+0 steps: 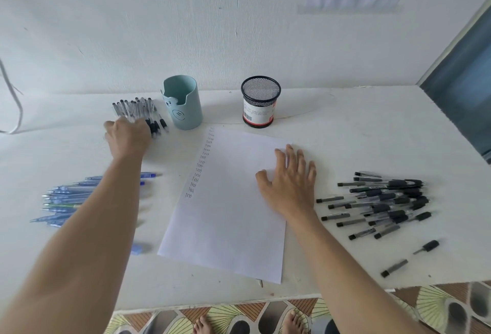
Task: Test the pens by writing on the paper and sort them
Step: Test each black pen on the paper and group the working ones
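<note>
I read the left hand (127, 137) in the upper left of the frame, reaching over the near ends of a row of black pens (132, 106) laid side by side on the white table (345, 126). The hand is motion-blurred and its fingers point away from me, so I cannot tell whether it grips a pen or lies loose on the row. The right hand (288, 182) sits right of centre, palm down, fingers straight and spread wide, pressing on the right half of the paper (225, 227). The paper lies at centre frame, slightly rotated, with a column of handwritten words (202, 163) running down its left edge; I make out "test" in the lower lines, while the upper ones are too small to read. A teal holder (183, 102) stands upright just right of the row of black pens, and a black mesh cup (261, 101) stands upright beyond the paper's top edge. A pile of blue pens (66, 201) lies at left, partly hidden by the left forearm. A larger heap of black pens (385, 201) lies at right, apart from the paper. Two short black pieces (427, 246) lie below that heap at lower right.
</note>
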The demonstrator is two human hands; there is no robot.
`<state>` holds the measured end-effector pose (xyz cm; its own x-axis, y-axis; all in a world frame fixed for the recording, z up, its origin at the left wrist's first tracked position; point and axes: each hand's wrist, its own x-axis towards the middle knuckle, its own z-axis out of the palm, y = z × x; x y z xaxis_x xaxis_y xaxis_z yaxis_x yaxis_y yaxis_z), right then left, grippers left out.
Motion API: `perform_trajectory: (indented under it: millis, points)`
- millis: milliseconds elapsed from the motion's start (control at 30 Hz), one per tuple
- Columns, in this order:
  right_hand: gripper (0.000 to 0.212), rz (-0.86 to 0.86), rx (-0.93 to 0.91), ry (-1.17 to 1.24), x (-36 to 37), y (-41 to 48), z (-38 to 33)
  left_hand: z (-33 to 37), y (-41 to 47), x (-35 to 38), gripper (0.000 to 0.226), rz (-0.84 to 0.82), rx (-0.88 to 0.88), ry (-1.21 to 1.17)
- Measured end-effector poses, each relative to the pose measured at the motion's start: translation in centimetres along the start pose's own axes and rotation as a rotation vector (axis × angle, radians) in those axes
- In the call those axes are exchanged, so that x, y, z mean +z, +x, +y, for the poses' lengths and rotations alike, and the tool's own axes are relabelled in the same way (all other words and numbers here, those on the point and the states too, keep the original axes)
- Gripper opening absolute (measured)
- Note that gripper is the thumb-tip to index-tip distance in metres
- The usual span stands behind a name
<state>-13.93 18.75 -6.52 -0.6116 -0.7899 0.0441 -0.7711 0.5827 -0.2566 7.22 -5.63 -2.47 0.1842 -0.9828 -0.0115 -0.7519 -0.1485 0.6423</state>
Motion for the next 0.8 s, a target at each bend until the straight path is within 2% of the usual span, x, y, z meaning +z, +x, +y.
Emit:
perform_trajectory:
  millis: [200, 367, 500, 600, 700, 800]
  points:
    - [0.068, -0.021, 0.007, 0.006, 0.0, 0.0, 0.2, -0.3, -0.5, -0.5, 0.056, 0.034, -0.006, -0.027]
    - [0.064, -0.041, 0.003, 0.018, 0.0, 0.0, 0.2, 0.4, -4.7, -0.3, 0.047, 0.123, 0.106, -0.139]
    - [0.065, -0.059, 0.0, 0.025, -0.2, 0.0, 0.2, 0.1, -11.8, 2.8, 0.036, -0.118, 0.484, -0.053]
    - [0.066, -0.102, 0.003, 0.039, -0.5, 0.0, 0.2, -0.1, -15.1, 4.6, 0.052, -0.289, 0.726, 0.136]
    - [0.066, -0.17, 0.011, 0.078, -1.1, 0.4, 0.3, 0.0, -15.9, 5.3, 0.072, -0.422, 0.767, 0.319]
    - [0.065, -0.288, 0.01, 0.119, -2.4, 1.1, 0.7, -0.1, -16.2, 5.4, 0.093, -0.407, 0.787, 0.4]
